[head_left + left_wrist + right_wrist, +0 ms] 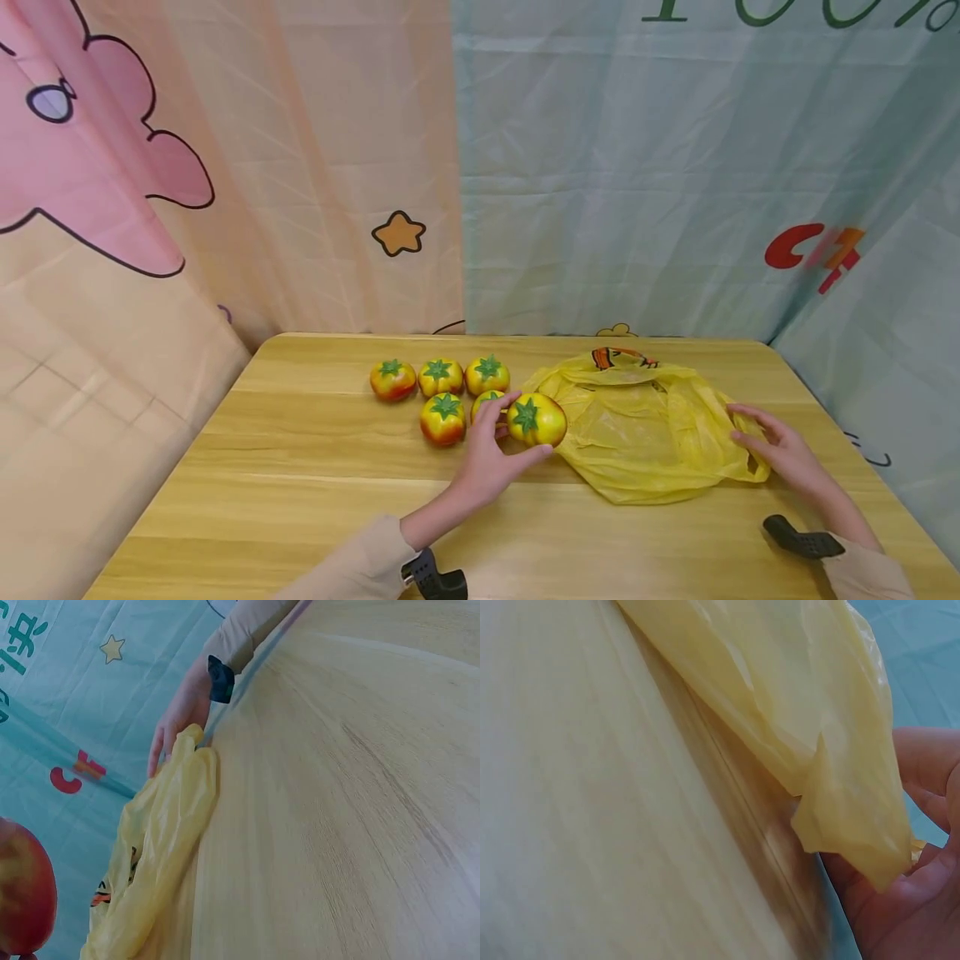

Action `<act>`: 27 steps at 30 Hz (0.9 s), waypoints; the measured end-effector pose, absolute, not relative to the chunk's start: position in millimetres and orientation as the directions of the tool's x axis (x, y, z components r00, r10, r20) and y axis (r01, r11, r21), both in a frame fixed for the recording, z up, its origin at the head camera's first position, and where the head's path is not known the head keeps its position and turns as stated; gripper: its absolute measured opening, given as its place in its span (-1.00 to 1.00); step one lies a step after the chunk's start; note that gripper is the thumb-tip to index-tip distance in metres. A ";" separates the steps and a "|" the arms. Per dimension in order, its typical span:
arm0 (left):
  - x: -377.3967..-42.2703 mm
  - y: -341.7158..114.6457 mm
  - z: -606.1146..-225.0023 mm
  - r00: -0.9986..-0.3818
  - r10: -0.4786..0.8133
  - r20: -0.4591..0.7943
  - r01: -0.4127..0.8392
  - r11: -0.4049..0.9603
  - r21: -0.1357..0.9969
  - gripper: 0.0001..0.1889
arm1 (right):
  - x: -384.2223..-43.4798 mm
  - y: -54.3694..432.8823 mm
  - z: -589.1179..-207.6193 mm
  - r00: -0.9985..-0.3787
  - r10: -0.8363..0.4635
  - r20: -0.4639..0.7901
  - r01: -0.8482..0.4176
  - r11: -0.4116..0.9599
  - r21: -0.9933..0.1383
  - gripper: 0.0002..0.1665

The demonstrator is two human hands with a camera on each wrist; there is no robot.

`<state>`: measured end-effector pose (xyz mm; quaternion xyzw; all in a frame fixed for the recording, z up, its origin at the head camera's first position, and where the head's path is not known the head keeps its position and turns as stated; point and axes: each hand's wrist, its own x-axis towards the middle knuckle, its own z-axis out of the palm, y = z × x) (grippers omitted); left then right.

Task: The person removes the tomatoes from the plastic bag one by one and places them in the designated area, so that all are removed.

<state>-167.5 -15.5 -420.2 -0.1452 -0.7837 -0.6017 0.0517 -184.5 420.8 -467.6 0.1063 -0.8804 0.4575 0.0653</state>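
Observation:
My left hand [486, 463] holds a yellow-and-red tomato [546, 423] with a green leafy top between its thumb and fingers, at the left edge of a yellow plastic bag [633, 442]. Part of this tomato [24, 889] shows at the edge of the left wrist view. The bag lies crumpled and spread on the table. At its right end my right hand [789, 457] holds the bag's edge; in the right wrist view the film hides some of the fingers. Several similar tomatoes [442, 419] stand grouped left of the bag, one partly hidden behind my left hand.
The wooden table [300, 500] ends at the back against a printed curtain [337, 167]. More curtain [900, 317] hangs along the right side. Each wrist wears a black device [802, 542].

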 end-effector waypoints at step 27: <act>-158.9 -139.7 -441.8 -0.923 -0.143 0.357 0.289 0.358 0.888 -0.21 | -182.9 417.9 -466.3 -0.979 -0.097 0.181 -0.204 0.576 -0.791 -0.43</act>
